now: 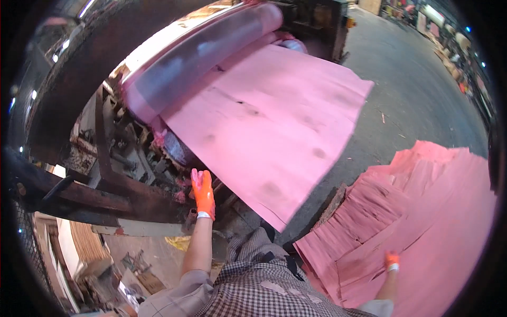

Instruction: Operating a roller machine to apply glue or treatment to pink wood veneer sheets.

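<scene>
A wide pink-coated wood veneer sheet (pixel 274 121), marked with dark knots, slopes out from a large pink-smeared roller (pixel 206 58) toward me. Its near corner hangs just in front of my apron. My left hand (pixel 204 196), in an orange glove with pink-stained fingertips, is raised beside the machine's near end, left of the sheet's edge. Its fingers are stretched out and hold nothing that I can see. Over a pile of pink veneer sheets (pixel 422 211) at the right is my right hand (pixel 392 260), also orange-gloved. Its fingers are too small and foreshortened to read.
The machine's dark, dirty frame (pixel 111 195) fills the left side, with bars and residue below the roller. Grey concrete floor (pixel 412 105) stretches to the far right, where assorted items line the wall. A stack of tan sheets (pixel 87 245) stands at the lower left.
</scene>
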A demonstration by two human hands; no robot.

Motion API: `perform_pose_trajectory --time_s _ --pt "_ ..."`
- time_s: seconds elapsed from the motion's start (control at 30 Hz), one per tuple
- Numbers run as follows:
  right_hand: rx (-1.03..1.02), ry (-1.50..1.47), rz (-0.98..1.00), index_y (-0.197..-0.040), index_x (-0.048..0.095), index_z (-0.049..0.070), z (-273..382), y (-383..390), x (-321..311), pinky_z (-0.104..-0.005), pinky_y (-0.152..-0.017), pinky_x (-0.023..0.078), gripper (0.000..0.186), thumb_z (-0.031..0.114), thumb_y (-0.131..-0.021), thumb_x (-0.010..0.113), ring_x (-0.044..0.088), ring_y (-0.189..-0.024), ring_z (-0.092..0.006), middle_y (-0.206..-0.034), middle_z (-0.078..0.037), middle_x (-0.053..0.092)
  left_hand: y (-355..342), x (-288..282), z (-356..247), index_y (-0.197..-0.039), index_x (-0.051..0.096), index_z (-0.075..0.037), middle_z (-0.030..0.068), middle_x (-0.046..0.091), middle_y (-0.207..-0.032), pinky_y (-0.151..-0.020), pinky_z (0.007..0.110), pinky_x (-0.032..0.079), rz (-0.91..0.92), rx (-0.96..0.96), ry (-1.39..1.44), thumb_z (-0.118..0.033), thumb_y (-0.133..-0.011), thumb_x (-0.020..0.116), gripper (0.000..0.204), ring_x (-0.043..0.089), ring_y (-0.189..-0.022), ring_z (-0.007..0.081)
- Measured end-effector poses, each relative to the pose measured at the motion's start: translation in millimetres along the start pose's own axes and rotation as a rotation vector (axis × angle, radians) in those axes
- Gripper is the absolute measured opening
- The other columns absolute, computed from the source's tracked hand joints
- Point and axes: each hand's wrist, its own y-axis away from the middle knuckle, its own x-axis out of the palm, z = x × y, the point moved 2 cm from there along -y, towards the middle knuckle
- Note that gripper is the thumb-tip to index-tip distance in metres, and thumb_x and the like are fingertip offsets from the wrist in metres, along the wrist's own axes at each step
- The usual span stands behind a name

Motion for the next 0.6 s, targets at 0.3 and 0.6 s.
perform_pose_trajectory --time_s 0.3,0.6 --pt "0.115 -0.464 0.063 -0.118 0.064 0.004 314.0 49.7 -151.4 -0.0456 -0.088 0.051 0.049 0.046 -0.095 0.051 0.064 -0.104 -0.0407 -0.115 -0.022 0.067 -133.4 -48.7 76.6 -0.156 0.018 -0.005 0.0118 0.028 -0.16 -0.12 0.04 0.015 -0.203 -0.291 0.081 -0.047 -0.095 0.062 0.086 0.024 -0.149 0.0223" --pt "-0.127 -0.66 0.053 -0.135 0.054 0.005 309.9 12.5 -75.9 -0.0381 -0.101 0.046 0.051 0.038 -0.096 0.054 0.056 -0.125 -0.0281 -0.134 -0.012 0.06 -190.8 -40.8 141.3 -0.154 0.028 -0.011 0.0099 0.041 -0.151 -0.115 0.043 0.031 0.276 -0.59 0.795 -0.038 -0.096 0.061 0.072 0.038 -0.141 0.0244"
